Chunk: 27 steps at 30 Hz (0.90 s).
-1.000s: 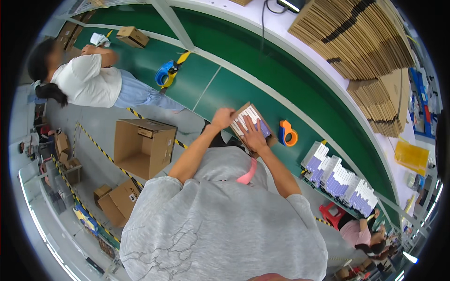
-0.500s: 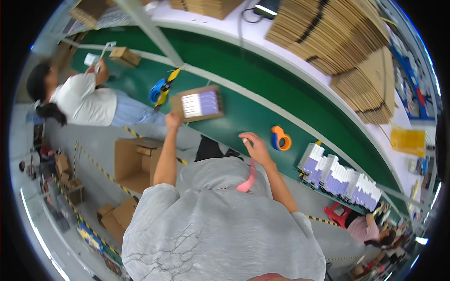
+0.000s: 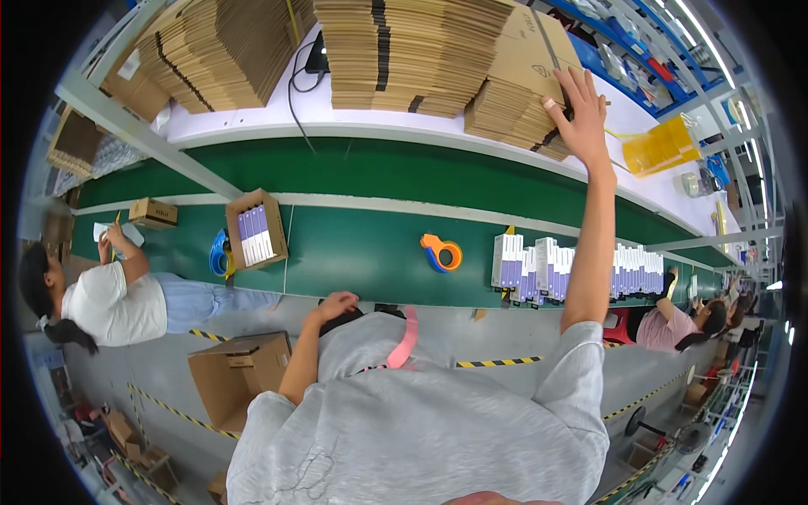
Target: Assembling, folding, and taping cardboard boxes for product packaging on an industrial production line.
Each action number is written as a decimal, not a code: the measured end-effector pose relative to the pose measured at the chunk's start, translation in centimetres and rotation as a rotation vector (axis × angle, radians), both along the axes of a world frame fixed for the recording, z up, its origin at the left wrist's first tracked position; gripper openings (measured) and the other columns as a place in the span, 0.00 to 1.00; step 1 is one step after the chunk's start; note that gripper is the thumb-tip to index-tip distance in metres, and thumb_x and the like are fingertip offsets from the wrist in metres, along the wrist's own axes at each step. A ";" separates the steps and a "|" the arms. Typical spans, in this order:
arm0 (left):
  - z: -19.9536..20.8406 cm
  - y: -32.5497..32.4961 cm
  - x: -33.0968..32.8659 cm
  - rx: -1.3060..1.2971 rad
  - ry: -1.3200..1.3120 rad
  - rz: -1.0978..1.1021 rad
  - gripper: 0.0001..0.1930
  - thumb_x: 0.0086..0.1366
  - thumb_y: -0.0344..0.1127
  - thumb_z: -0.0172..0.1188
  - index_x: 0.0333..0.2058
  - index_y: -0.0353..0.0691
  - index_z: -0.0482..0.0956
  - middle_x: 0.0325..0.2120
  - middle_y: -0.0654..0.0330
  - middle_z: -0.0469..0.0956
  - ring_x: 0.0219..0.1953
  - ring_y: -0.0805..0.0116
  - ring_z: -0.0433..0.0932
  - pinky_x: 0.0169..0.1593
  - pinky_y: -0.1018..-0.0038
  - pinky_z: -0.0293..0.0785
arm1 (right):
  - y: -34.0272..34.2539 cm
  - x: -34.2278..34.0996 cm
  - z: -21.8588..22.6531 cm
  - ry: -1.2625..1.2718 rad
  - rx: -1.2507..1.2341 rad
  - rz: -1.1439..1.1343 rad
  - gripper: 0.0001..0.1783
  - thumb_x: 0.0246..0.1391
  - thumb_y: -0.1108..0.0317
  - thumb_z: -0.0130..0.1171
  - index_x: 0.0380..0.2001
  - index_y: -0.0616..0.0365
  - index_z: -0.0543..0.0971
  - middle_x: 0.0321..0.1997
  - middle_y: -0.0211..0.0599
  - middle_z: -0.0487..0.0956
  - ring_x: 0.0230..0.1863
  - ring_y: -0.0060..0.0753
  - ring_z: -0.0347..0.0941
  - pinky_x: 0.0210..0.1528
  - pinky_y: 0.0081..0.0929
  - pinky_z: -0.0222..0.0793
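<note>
My right hand (image 3: 579,103) is stretched far up, fingers spread, resting on a stack of flattened cardboard sheets (image 3: 515,80) on the white shelf behind the belt. My left hand (image 3: 336,304) hangs loosely curled and empty at the near edge of the green conveyor belt (image 3: 362,244). An open brown carton (image 3: 256,229) filled with small white-and-purple packs sits on the belt to the left, apart from both hands. An orange-and-blue tape dispenser (image 3: 441,252) lies on the belt in front of me.
Rows of small white-and-purple boxes (image 3: 547,268) stand on the belt at right. A blue tape dispenser (image 3: 220,253) lies beside the carton. A seated person (image 3: 114,299) works at left, another (image 3: 686,320) at far right. An open cardboard box (image 3: 236,374) stands on the floor.
The filled carton left my hands and now sits further left on the belt. My right hand rose to the cardboard stack; my left hand drew back to the belt edge.
</note>
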State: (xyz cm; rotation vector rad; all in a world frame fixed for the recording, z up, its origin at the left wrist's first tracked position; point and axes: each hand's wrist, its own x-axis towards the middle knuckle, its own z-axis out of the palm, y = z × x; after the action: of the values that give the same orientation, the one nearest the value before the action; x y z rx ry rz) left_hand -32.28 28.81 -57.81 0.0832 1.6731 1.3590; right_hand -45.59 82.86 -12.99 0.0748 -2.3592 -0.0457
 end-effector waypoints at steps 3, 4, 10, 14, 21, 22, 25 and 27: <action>-1.1 0.6 0.4 -0.004 0.069 -0.024 0.16 0.69 0.41 0.55 0.45 0.32 0.77 0.35 0.56 0.81 0.35 0.69 0.80 0.41 0.73 0.77 | 1.5 -0.6 2.0 -0.231 -0.007 -0.030 0.29 0.58 0.44 0.54 0.60 0.43 0.73 0.63 0.40 0.71 0.69 0.45 0.59 0.70 0.40 0.51; -0.9 0.5 0.4 -0.069 0.085 0.003 0.16 0.69 0.40 0.55 0.45 0.32 0.77 0.35 0.55 0.82 0.34 0.69 0.80 0.41 0.73 0.77 | 1.6 -0.4 2.7 -0.347 -0.166 0.031 0.29 0.58 0.44 0.54 0.59 0.43 0.73 0.63 0.39 0.71 0.68 0.45 0.62 0.68 0.38 0.55; -0.8 0.0 -0.4 -0.147 0.135 -0.021 0.15 0.68 0.38 0.54 0.45 0.32 0.77 0.34 0.54 0.82 0.33 0.69 0.81 0.40 0.72 0.77 | 1.4 0.9 4.3 -0.511 -0.208 0.037 0.26 0.61 0.47 0.51 0.59 0.45 0.73 0.63 0.39 0.72 0.63 0.45 0.68 0.64 0.35 0.61; -1.5 -0.5 0.3 -0.138 0.126 0.014 0.15 0.69 0.39 0.53 0.45 0.33 0.78 0.34 0.53 0.82 0.33 0.69 0.81 0.40 0.73 0.77 | 1.1 4.8 3.9 -0.435 -0.218 0.073 0.23 0.64 0.55 0.50 0.58 0.50 0.73 0.62 0.41 0.73 0.63 0.47 0.66 0.65 0.35 0.60; 2.8 2.2 -0.5 0.064 -0.031 0.216 0.16 0.71 0.42 0.52 0.48 0.35 0.77 0.39 0.56 0.81 0.38 0.70 0.79 0.42 0.73 0.76 | 5.6 13.4 -2.2 -0.019 -1.099 -0.050 0.23 0.60 0.66 0.57 0.57 0.62 0.71 0.41 0.39 0.78 0.44 0.30 0.75 0.44 0.20 0.68; 3.7 3.0 -1.0 0.057 -0.033 0.181 0.16 0.72 0.42 0.51 0.49 0.36 0.76 0.41 0.57 0.80 0.40 0.70 0.79 0.45 0.73 0.76 | 6.7 14.8 -2.8 -0.271 -1.710 0.096 0.24 0.59 0.65 0.59 0.57 0.61 0.71 0.34 0.33 0.77 0.35 0.23 0.75 0.35 0.13 0.68; 9.3 6.8 -3.2 0.188 0.097 0.214 0.16 0.73 0.40 0.48 0.49 0.35 0.75 0.41 0.57 0.80 0.41 0.69 0.79 0.48 0.73 0.75 | 3.0 16.6 -5.7 -0.046 -1.682 0.235 0.20 0.54 0.66 0.63 0.49 0.60 0.73 0.28 0.29 0.74 0.21 0.21 0.68 0.22 0.17 0.61; 14.4 9.3 -4.1 0.285 0.264 0.284 0.15 0.74 0.38 0.48 0.48 0.35 0.75 0.41 0.57 0.79 0.41 0.68 0.79 0.49 0.71 0.75 | -1.9 18.9 -9.2 -0.173 -1.537 0.136 0.20 0.51 0.67 0.64 0.45 0.62 0.72 0.26 0.30 0.75 0.22 0.23 0.70 0.24 0.19 0.65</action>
State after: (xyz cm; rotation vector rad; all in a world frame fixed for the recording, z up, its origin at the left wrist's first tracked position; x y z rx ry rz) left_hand -36.42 38.13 -43.39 0.2030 1.7422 1.8640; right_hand -26.72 81.00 -22.15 -0.5107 -1.9343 1.8077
